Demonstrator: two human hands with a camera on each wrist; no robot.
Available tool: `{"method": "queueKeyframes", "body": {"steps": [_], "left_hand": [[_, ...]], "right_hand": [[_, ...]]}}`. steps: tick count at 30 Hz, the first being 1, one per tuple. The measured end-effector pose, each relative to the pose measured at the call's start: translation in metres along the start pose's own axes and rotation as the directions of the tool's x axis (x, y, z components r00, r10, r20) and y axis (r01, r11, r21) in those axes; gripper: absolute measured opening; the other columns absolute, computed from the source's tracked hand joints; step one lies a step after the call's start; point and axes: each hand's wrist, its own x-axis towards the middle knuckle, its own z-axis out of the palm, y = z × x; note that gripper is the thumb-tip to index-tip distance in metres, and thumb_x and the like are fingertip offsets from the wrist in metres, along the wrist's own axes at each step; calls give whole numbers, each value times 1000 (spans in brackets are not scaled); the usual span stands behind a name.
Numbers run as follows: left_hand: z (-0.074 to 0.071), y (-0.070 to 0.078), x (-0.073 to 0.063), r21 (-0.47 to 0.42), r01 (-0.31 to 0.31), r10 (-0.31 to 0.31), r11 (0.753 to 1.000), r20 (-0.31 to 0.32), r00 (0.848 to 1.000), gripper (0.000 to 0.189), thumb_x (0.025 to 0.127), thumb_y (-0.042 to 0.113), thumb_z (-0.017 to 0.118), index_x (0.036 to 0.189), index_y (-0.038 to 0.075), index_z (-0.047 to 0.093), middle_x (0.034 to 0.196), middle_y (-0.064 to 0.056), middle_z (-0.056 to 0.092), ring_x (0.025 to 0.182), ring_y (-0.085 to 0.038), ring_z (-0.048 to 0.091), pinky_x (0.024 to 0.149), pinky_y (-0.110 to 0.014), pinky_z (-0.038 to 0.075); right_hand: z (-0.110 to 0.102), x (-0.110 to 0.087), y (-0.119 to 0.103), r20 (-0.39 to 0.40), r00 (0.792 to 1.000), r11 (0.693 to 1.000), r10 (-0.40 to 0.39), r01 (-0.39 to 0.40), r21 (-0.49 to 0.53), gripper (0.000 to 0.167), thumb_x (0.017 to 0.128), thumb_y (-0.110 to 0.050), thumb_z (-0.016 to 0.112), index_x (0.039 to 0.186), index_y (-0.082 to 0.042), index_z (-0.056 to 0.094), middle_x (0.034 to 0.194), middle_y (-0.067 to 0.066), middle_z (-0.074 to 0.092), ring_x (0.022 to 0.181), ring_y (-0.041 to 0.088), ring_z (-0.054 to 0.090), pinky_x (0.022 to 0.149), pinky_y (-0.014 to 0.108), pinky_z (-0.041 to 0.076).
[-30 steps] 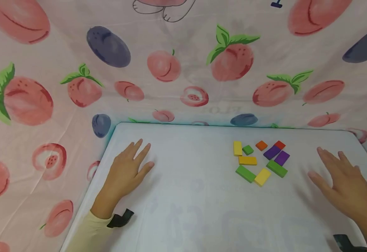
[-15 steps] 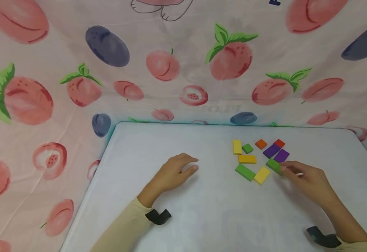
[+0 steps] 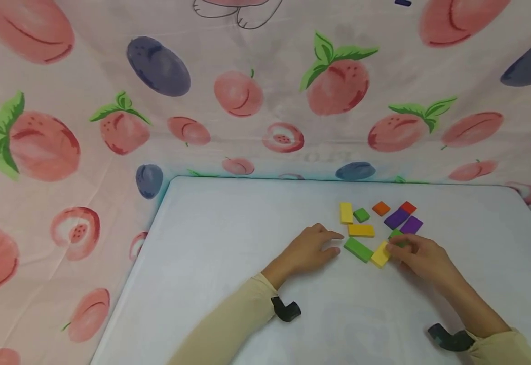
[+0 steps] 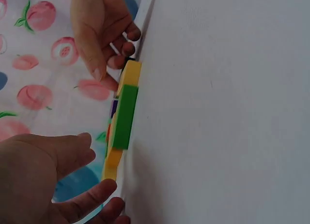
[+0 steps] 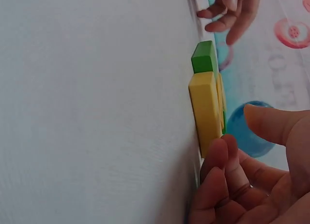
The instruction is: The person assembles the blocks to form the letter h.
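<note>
In the head view several coloured wooden blocks lie in a rough ring. My left hand (image 3: 308, 248) hovers left of the ring, thumb and index finger apart, fingertips near a green block (image 3: 358, 250). Between thumb and fingers there is nothing. My right hand (image 3: 422, 256) is at the ring's right side, fingertips right at the end of a yellow block (image 3: 380, 254) and covering part of another green block (image 3: 395, 233). In the right wrist view the thumb stands away from the bent fingers, which are beside that yellow block (image 5: 206, 110).
Behind these lie a second yellow block (image 3: 346, 213), an amber block (image 3: 361, 230), a small green block (image 3: 362, 215), an orange block (image 3: 381, 208), purple blocks (image 3: 396, 218) and a red block (image 3: 409, 207). The white table (image 3: 229, 213) meets a fruit-printed cloth (image 3: 247, 45).
Both hands have come inward from the table's sides. The left hand moved right to the green block; the right hand moved left to the yellow block. The blocks look unmoved.
</note>
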Motion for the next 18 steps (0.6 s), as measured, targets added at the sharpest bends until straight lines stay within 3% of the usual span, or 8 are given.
{"method": "queueKeyframes", "body": {"steps": [7, 15, 18], "left_hand": [[14, 12, 19, 24, 82, -82, 996, -5, 997, 34, 102, 37, 61, 136, 41, 65, 114, 4, 59, 97, -10, 48, 73, -20, 43], [19, 19, 34, -12, 103, -104, 995, -30, 994, 28, 99, 35, 65, 125, 44, 71, 112, 4, 66, 89, -10, 49, 72, -21, 39], [18, 23, 37, -19, 138, -139, 990, -39, 990, 26, 98, 37, 68, 122, 44, 74, 107, 4, 65, 89, -10, 49, 69, -22, 40]], "right_hand": [[4, 2, 1, 3, 1000, 1000, 0, 0, -26, 73, 90, -59, 70, 135, -3, 61, 84, 4, 64, 80, 22, 52, 60, 27, 41], [1, 5, 5, 43, 999, 998, 31, -29, -49, 85, 85, -64, 73, 138, 1, 59, 84, 3, 68, 85, 24, 54, 66, 29, 43], [0, 7, 6, 53, 998, 998, 43, -40, -48, 88, 84, -66, 73, 139, 1, 58, 83, 2, 67, 83, 23, 54, 66, 30, 43]]}}
